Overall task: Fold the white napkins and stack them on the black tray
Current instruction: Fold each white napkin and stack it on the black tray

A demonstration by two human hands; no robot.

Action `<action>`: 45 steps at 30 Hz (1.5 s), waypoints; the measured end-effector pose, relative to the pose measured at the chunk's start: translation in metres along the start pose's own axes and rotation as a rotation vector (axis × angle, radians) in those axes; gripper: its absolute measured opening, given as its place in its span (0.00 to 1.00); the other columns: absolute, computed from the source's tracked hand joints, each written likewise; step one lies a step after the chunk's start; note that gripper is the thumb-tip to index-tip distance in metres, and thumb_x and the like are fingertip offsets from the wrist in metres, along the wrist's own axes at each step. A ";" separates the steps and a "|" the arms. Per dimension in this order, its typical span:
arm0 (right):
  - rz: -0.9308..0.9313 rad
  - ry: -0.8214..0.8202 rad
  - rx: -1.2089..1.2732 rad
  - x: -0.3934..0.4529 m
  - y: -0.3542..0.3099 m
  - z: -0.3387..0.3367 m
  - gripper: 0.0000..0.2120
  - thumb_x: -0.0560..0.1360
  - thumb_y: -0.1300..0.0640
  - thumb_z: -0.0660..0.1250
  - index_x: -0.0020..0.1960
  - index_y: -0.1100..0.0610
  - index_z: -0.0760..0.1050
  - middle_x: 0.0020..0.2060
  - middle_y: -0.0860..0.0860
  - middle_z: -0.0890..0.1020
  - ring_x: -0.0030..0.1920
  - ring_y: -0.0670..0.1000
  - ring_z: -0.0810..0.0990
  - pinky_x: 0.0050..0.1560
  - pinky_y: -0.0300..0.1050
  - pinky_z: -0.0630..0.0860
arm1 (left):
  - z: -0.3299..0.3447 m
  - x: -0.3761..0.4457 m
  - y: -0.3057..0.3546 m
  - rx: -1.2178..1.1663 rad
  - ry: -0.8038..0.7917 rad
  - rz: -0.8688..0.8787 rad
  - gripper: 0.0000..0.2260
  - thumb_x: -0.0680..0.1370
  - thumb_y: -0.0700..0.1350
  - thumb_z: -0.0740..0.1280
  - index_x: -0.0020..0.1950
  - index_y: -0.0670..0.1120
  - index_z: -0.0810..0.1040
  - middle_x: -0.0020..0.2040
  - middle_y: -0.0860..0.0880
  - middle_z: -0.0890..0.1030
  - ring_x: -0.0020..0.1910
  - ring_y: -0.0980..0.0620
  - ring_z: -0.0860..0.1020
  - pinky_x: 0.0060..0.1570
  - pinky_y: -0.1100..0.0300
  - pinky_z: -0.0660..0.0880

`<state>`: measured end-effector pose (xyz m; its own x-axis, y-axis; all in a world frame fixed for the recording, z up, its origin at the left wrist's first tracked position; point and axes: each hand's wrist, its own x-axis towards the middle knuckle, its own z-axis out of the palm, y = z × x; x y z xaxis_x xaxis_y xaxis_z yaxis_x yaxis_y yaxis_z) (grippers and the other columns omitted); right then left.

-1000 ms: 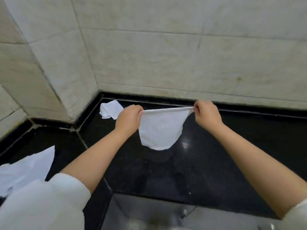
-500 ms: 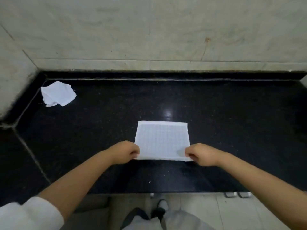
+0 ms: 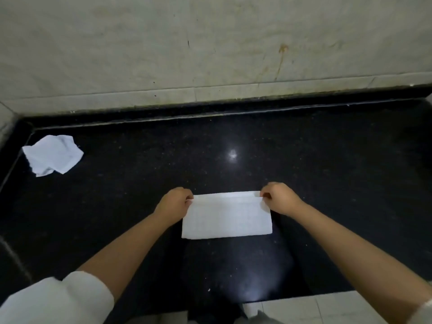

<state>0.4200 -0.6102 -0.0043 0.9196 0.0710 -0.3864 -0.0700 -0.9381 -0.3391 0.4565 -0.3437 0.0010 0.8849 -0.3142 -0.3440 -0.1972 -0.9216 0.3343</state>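
Observation:
A white napkin point(image 3: 226, 217) lies on the black stone counter point(image 3: 140, 183), folded in half into a wide rectangle. My left hand point(image 3: 174, 203) pinches its far left corner. My right hand point(image 3: 279, 199) pinches its far right corner. Both hands hold the doubled far edge down on the counter. A second white napkin point(image 3: 52, 155) lies crumpled near the counter's far left corner. No black tray is in view.
A pale tiled wall point(image 3: 210, 43) rises behind the counter and turns a corner at the left. The counter's front edge runs below my arms, with light floor tiles point(image 3: 315, 309) beyond it. White sleeves cover my upper arms.
The napkin went from hanging in the air to lying flat. My hands then carried its near edge over to the far edge, which halved it. The camera has tilted down.

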 end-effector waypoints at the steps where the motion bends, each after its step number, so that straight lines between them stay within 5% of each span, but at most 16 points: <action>1: 0.027 0.020 -0.010 0.006 -0.001 0.001 0.12 0.76 0.65 0.57 0.54 0.63 0.78 0.55 0.58 0.77 0.55 0.57 0.76 0.55 0.46 0.74 | 0.002 0.007 0.000 0.005 0.006 -0.017 0.09 0.79 0.40 0.59 0.57 0.43 0.77 0.56 0.45 0.76 0.53 0.50 0.76 0.54 0.59 0.72; 6: 0.104 0.087 -0.055 0.024 -0.005 0.014 0.12 0.76 0.65 0.56 0.53 0.64 0.77 0.53 0.59 0.77 0.54 0.57 0.75 0.51 0.48 0.73 | 0.013 0.029 -0.011 0.063 -0.018 -0.044 0.10 0.80 0.42 0.58 0.56 0.44 0.76 0.56 0.46 0.76 0.53 0.50 0.76 0.52 0.60 0.73; 12: 0.059 0.042 -0.200 0.026 -0.005 0.021 0.16 0.76 0.61 0.57 0.62 0.60 0.71 0.58 0.56 0.73 0.61 0.56 0.71 0.57 0.46 0.70 | 0.021 0.029 -0.026 0.126 -0.022 0.051 0.12 0.80 0.44 0.57 0.61 0.43 0.75 0.58 0.46 0.75 0.58 0.50 0.73 0.54 0.59 0.72; 23: -0.002 -0.055 -0.528 0.023 -0.024 0.005 0.14 0.77 0.63 0.55 0.60 0.59 0.71 0.60 0.55 0.73 0.62 0.55 0.70 0.60 0.46 0.65 | 0.009 0.028 -0.019 0.185 -0.066 0.004 0.10 0.79 0.41 0.58 0.53 0.40 0.77 0.52 0.46 0.72 0.56 0.48 0.74 0.53 0.58 0.73; 27: -0.026 0.163 -0.507 0.024 -0.037 -0.035 0.11 0.75 0.61 0.58 0.56 0.60 0.74 0.56 0.57 0.76 0.59 0.58 0.73 0.55 0.49 0.68 | -0.037 0.029 -0.017 0.133 0.136 0.002 0.11 0.78 0.41 0.60 0.55 0.42 0.80 0.55 0.42 0.76 0.55 0.44 0.75 0.52 0.55 0.73; 30: -0.135 0.452 -0.435 0.022 -0.049 -0.072 0.08 0.61 0.66 0.74 0.39 0.63 0.78 0.36 0.59 0.81 0.38 0.61 0.80 0.35 0.48 0.76 | -0.077 0.024 -0.014 0.134 0.421 0.093 0.09 0.76 0.38 0.62 0.50 0.39 0.82 0.50 0.39 0.81 0.51 0.40 0.78 0.49 0.50 0.76; 32: -0.180 0.514 -0.423 0.016 -0.051 -0.078 0.10 0.54 0.67 0.75 0.31 0.62 0.76 0.28 0.58 0.79 0.28 0.59 0.79 0.27 0.44 0.74 | -0.091 0.015 -0.016 0.213 0.548 0.245 0.09 0.72 0.36 0.62 0.39 0.37 0.82 0.38 0.40 0.82 0.39 0.40 0.80 0.34 0.51 0.79; 34: -0.226 0.517 -0.459 0.008 -0.052 -0.064 0.03 0.58 0.64 0.68 0.29 0.60 0.74 0.27 0.56 0.78 0.27 0.58 0.78 0.26 0.42 0.72 | -0.088 0.000 -0.023 0.412 0.522 0.339 0.12 0.67 0.38 0.57 0.28 0.41 0.78 0.28 0.44 0.79 0.27 0.45 0.78 0.20 0.62 0.73; 36: -0.249 0.473 -0.493 -0.001 -0.048 -0.033 0.07 0.60 0.59 0.57 0.28 0.58 0.73 0.25 0.53 0.77 0.26 0.56 0.77 0.25 0.41 0.71 | -0.066 -0.016 -0.032 0.538 0.422 0.388 0.08 0.63 0.39 0.60 0.24 0.43 0.74 0.24 0.47 0.76 0.22 0.47 0.75 0.17 0.66 0.66; 38: -0.232 0.360 -0.526 -0.012 -0.043 0.002 0.03 0.59 0.58 0.63 0.27 0.56 0.73 0.25 0.51 0.77 0.25 0.54 0.77 0.25 0.41 0.72 | -0.031 -0.025 -0.041 0.573 0.185 0.404 0.09 0.53 0.39 0.74 0.24 0.46 0.75 0.24 0.49 0.76 0.21 0.50 0.75 0.17 0.68 0.64; 40: -0.191 0.160 -0.518 -0.022 -0.036 0.042 0.11 0.48 0.59 0.76 0.26 0.55 0.74 0.24 0.51 0.76 0.25 0.51 0.77 0.25 0.40 0.73 | -0.001 -0.041 -0.044 0.628 0.026 0.357 0.15 0.47 0.42 0.80 0.27 0.47 0.77 0.28 0.50 0.78 0.26 0.52 0.78 0.21 0.68 0.69; 43: -0.134 0.211 -0.466 -0.039 -0.036 0.066 0.11 0.50 0.61 0.75 0.29 0.56 0.75 0.28 0.52 0.78 0.29 0.52 0.78 0.29 0.44 0.75 | 0.027 -0.060 -0.045 0.578 -0.173 0.246 0.10 0.74 0.38 0.64 0.55 0.42 0.75 0.56 0.43 0.76 0.55 0.46 0.76 0.51 0.56 0.73; 45: -0.087 0.205 -0.346 -0.041 -0.037 0.065 0.06 0.65 0.63 0.68 0.42 0.61 0.78 0.42 0.55 0.80 0.45 0.57 0.79 0.47 0.50 0.73 | 0.032 -0.063 -0.045 0.580 -0.162 0.242 0.11 0.79 0.39 0.57 0.61 0.41 0.71 0.62 0.43 0.72 0.60 0.45 0.72 0.56 0.53 0.70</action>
<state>0.3597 -0.5561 -0.0311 0.9768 0.1187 -0.1780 0.1132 -0.9927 -0.0409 0.3961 -0.2901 -0.0202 0.7208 -0.5173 -0.4613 -0.6194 -0.7795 -0.0936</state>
